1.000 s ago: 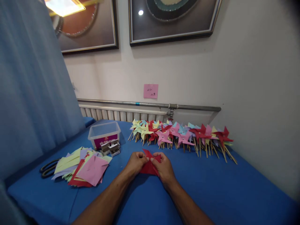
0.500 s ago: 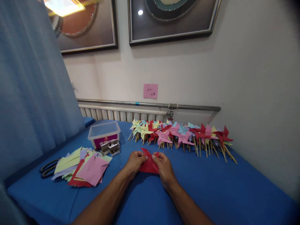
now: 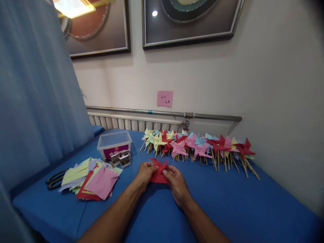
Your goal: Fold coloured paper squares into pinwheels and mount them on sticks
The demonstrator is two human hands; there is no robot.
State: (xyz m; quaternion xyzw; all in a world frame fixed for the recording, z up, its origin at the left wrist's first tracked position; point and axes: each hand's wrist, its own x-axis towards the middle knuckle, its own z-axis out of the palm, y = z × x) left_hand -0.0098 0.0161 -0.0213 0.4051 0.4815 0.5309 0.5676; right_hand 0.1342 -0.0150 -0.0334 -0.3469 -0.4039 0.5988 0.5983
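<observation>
A sheet of red paper (image 3: 160, 175) is held up just above the blue-covered table, its top corners folded into points. My left hand (image 3: 146, 174) pinches its left side between thumb and fingers. On the opposite side, my right hand (image 3: 176, 182) grips it too, thumb pressed toward the middle. Beyond both hands lie several finished paper pinwheels (image 3: 179, 147) on wooden sticks, in red, pink, yellow and blue. To the left is a loose pile of cut coloured paper sheets (image 3: 102, 184).
Scissors (image 3: 54, 180) with black handles are partly under the paper pile. A clear plastic tub (image 3: 113, 140) stands behind small open boxes of pins (image 3: 124, 160). A blue curtain (image 3: 40, 81) hangs at left; a pipe (image 3: 215, 117) and radiator (image 3: 121, 123) line the wall.
The right side of the red paper has been bent further inward, and my right thumb has shifted toward its middle. The whole view has moved slightly.
</observation>
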